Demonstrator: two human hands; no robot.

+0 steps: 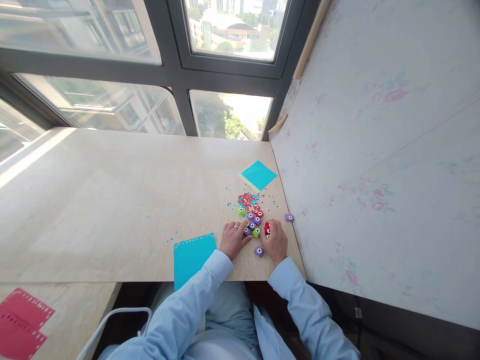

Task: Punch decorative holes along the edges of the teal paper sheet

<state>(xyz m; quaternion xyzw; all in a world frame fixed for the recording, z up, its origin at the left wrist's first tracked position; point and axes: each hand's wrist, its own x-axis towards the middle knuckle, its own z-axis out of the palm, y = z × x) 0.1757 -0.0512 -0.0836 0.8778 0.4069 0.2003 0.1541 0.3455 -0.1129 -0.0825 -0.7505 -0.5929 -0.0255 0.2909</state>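
Note:
My left hand [233,239] rests on the wooden table [112,200], fingertips touching a purple paper punch [247,231] beside a green punch [256,232]. Closed around a red paper punch [267,229] is my right hand [276,241]. More small punches, purple, green and red, cluster just beyond the fingers [253,218]. One purple punch [258,251] lies between my wrists; another purple punch [288,217] sits apart near the right wall. A pile of red and blue paper confetti [247,200] lies behind the punches.
A blue sheet with a punched edge [193,255] hangs over the table's front edge by my left sleeve. A blue square sheet [258,175] lies farther back. Red punched sheets [22,322] rest on a lower surface at left. Windows behind, floral wall at right.

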